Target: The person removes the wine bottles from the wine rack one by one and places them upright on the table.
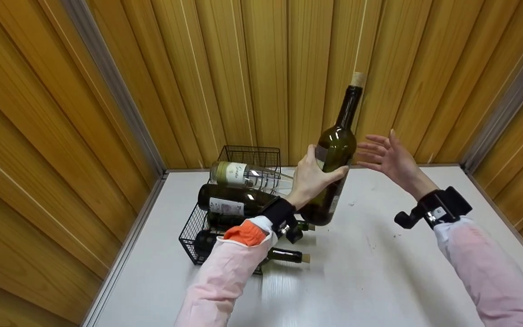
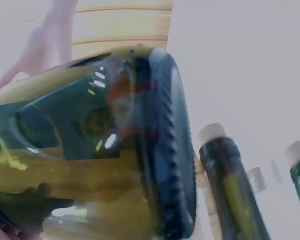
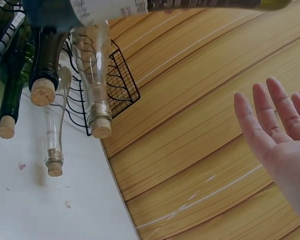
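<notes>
"Rack (image 1: 191, 231), at left: contents?"
"Corked bottles (image 1: 254, 198), lying side by side on black wire."
"Left hand (image 1: 311, 180), next rightward?"
"Curled around a dark green bottle (image 1: 338, 144), tilted, cork (image 1: 357, 79) uppermost, held above the white table (image 1: 370, 254), just right of the rack."
"Right hand (image 1: 393, 156), farthest right?"
"Spread wide, fingers (image 3: 281, 102) extended, near the dark green bottle, apart from it."
</notes>
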{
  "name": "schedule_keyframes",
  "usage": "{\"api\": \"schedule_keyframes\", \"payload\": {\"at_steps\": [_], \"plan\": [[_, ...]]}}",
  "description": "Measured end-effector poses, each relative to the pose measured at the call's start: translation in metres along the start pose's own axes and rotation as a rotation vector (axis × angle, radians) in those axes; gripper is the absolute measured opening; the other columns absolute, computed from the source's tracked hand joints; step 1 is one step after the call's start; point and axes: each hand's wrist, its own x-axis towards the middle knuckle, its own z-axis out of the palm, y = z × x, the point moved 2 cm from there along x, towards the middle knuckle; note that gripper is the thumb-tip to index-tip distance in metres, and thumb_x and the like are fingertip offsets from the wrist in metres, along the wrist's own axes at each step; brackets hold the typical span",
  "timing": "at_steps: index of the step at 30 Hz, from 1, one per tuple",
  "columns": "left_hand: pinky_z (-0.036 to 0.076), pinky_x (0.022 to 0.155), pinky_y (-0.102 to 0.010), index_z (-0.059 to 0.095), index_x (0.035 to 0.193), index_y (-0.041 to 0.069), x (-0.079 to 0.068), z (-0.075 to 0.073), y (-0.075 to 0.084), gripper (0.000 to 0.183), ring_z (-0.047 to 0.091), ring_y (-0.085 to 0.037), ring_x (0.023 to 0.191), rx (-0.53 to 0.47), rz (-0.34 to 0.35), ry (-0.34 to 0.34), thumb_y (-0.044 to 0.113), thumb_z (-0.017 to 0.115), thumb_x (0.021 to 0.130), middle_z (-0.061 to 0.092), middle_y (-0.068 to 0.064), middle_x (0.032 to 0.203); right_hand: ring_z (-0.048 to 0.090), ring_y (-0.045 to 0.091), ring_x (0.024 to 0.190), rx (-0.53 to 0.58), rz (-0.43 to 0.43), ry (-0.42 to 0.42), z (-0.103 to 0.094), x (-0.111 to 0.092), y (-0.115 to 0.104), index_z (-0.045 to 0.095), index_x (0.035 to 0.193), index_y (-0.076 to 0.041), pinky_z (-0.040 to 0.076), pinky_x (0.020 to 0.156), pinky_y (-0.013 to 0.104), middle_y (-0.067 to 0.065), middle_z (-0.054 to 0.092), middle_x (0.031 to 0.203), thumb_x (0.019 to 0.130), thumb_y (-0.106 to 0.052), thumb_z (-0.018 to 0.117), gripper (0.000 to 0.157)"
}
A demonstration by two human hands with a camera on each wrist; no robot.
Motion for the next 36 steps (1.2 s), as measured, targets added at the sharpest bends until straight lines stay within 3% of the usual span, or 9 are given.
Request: {"api": "schedule_keyframes", "payload": {"at_steps": [10, 19, 30, 36], "plan": [[0.044, 0.069, -0.026, 0.042, 0.110, 0.009, -0.008, 0.015, -0.010, 0.063, 0.055, -0.011, 0.083, -0.163, -0.051, 0.061, 0.044, 0.074, 0.069, 0.057, 0.000, 0.093, 0.039, 0.035, 0.116, -0.038, -0.005, -0.023, 0.016, 0.013, -0.008, 0.028, 0.134, 0.000, 0.035, 0.091, 0.045, 0.021, 0.042, 0.127, 0.098, -0.040, 0.023, 0.054], [0.045, 0.067, -0.026, 0.042, 0.110, 0.010, -0.009, 0.023, -0.006, 0.063, 0.056, -0.011, 0.081, -0.198, -0.107, 0.054, 0.045, 0.074, 0.068, 0.058, 0.000, 0.092, 0.041, 0.032, 0.114, -0.069, -0.020, -0.007, 0.025, 0.023, -0.016, 0.038, 0.129, -0.004, 0.035, 0.092, 0.043, 0.018, 0.045, 0.124, 0.097, -0.041, 0.029, 0.050], [0.044, 0.064, -0.027, 0.044, 0.111, 0.009, -0.014, 0.035, -0.011, 0.069, 0.054, -0.012, 0.077, -0.189, -0.221, 0.068, 0.052, 0.073, 0.066, 0.056, 0.002, 0.083, 0.045, 0.028, 0.110, -0.132, 0.012, 0.038, 0.047, 0.041, -0.021, 0.034, 0.132, -0.003, 0.037, 0.090, 0.037, 0.015, 0.047, 0.120, 0.096, -0.043, 0.034, 0.054], [0.043, 0.064, -0.028, 0.042, 0.109, 0.012, -0.023, 0.041, -0.012, 0.066, 0.053, -0.012, 0.077, -0.182, -0.252, 0.029, 0.051, 0.073, 0.066, 0.056, 0.004, 0.083, 0.043, 0.034, 0.113, -0.203, 0.016, 0.003, 0.060, 0.049, -0.022, 0.035, 0.131, -0.001, 0.034, 0.093, 0.040, 0.021, 0.048, 0.122, 0.097, -0.039, 0.035, 0.052]]}}
